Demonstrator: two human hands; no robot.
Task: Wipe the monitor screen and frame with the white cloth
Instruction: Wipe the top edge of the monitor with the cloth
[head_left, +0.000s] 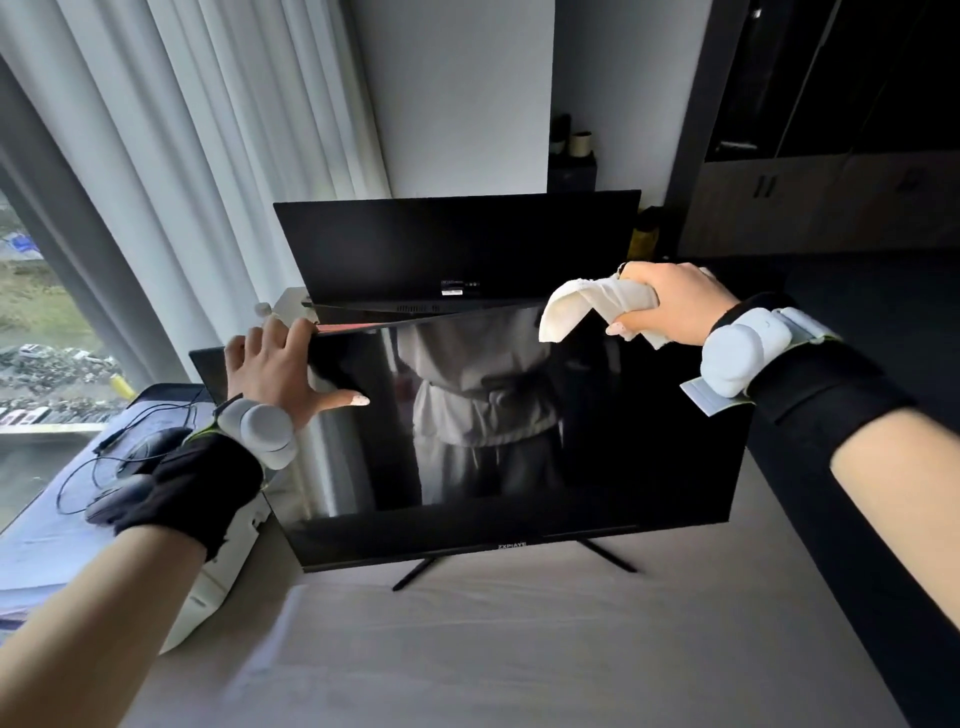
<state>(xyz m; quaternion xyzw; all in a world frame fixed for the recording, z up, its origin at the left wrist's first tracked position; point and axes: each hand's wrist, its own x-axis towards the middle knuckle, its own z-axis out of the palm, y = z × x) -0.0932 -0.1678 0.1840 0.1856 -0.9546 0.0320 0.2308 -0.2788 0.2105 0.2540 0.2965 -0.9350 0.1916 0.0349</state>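
A black monitor (623, 441) stands on thin legs on the pale table, its dark screen reflecting a person in white clothes. My left hand (280, 369) grips the monitor's upper left corner, fingers over the top edge and thumb lying on the screen. My right hand (670, 301) hovers at the upper right edge of the screen, shut on a crumpled white cloth (576, 306) that hangs down to the left, close to the top frame. Both wrists wear grey devices over black cuffs.
A second black monitor (457, 244) stands right behind, its back facing me. At the left lie a black mouse (119, 499), cables and a white box (228, 561). Curtains and a window fill the left; dark cabinets (831, 202) stand at the back right.
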